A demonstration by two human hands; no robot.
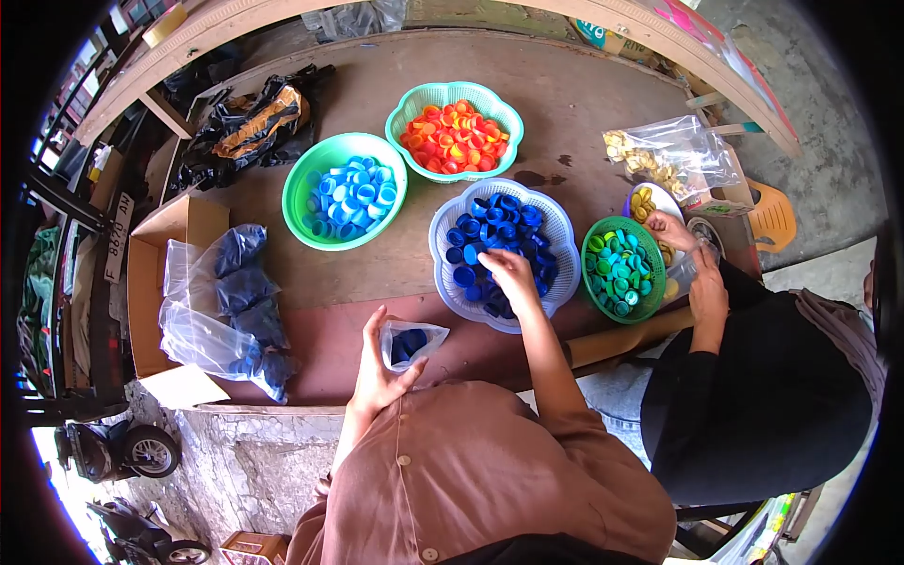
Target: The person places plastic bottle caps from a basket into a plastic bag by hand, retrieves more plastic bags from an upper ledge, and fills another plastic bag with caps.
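Observation:
My left hand [375, 377] holds a small clear plastic bag [435, 335] by its side, thumb and fingers curved around it. Several dark blue bottle caps [409, 345] lie inside that bag. Over the pale blue basket [444, 202], my right hand [513, 281] reaches in with its fingertips pinched at a blue bottle cap [484, 258]. Many more dark blue caps fill this basket around the fingers. My hands are apart, the left one near the table's front edge.
Light blue caps sit in a green basin [295, 212], orange ones in a mint basket [395, 113], green ones in a green basket [595, 294]. A box [151, 254] with bagged dark caps stands left. A co-worker's hands [706, 292] work at right.

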